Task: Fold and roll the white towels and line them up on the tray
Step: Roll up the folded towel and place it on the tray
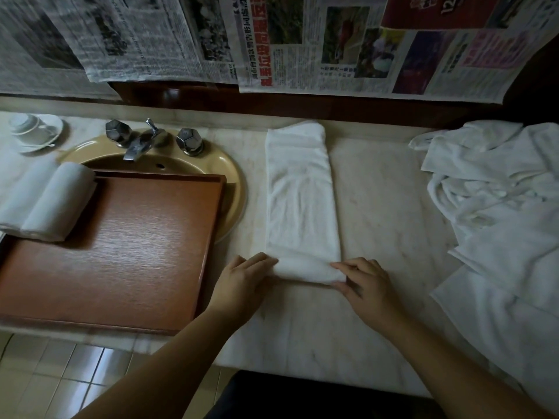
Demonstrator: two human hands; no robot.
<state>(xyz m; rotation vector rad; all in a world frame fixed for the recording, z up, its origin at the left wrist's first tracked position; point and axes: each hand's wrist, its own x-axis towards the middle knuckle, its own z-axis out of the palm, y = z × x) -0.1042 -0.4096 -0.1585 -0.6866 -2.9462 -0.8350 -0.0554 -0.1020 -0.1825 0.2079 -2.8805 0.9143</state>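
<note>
My left hand (242,275) and right hand (361,279) grip the towel's (301,189) rolled near end, its length running toward the frame's top.

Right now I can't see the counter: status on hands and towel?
Both hands, left and right, on the roll's ends. Towel folded long, rolling just begun. Two rolls on tray. Nothing in the way.

The newspaper sheets (348,46) hung on the wall carry Chinese print, upside down and too blurred to read. A dark red advert (438,10) shows inverted digits, seemingly "12"
</note>
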